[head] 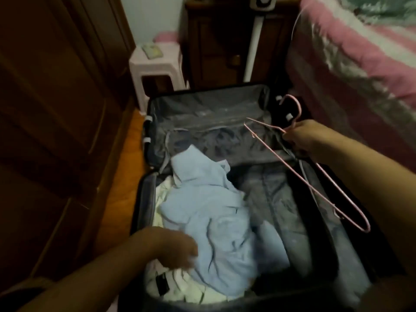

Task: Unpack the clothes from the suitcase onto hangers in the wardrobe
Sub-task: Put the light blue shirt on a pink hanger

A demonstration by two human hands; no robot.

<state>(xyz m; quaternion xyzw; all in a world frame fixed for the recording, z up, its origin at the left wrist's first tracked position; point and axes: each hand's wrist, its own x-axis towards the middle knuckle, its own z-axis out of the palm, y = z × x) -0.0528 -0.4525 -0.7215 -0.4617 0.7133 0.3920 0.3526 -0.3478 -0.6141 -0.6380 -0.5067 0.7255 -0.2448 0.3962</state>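
left hand (177,249): blurred; its fingertips are lost against the light blue garment (216,212).
right hand (301,137): fingers hidden behind its back; grip on the pink hanger (310,176) unclear.
white clothes (180,287): mostly buried under the blue garment.
suitcase (144,199): near edge cut off by the frame.
bed (360,52): cut off at right.

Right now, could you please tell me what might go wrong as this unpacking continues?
1. The pink hanger, held near its hook by the right hand, slants over the suitcase and could snag its lining.
2. The left hand at the crumpled blue garment may drag out the white clothes beneath.
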